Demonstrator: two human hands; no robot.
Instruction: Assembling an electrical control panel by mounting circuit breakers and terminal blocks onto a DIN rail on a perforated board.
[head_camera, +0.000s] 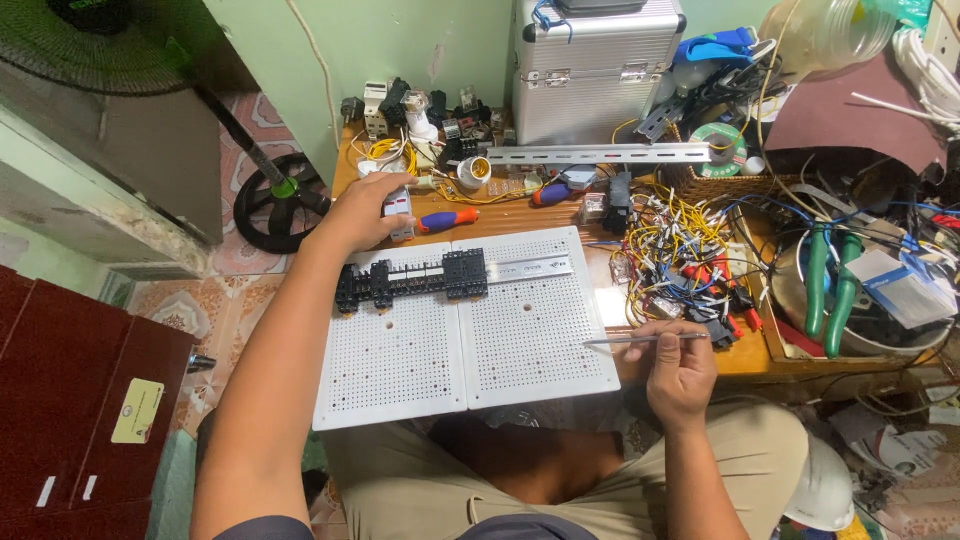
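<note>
Reach ran toward the upper left of the frame: my left hand (362, 212) closed around a small white block (398, 208) just above the black terminal row (412, 280). My right hand (680, 368) pinched a thin metal rod (640, 340), lying crosswise, lower right.

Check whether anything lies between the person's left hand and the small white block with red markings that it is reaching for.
Nothing visible does. The left hand already touches the small white block with red markings, fingers against its left side.
</note>
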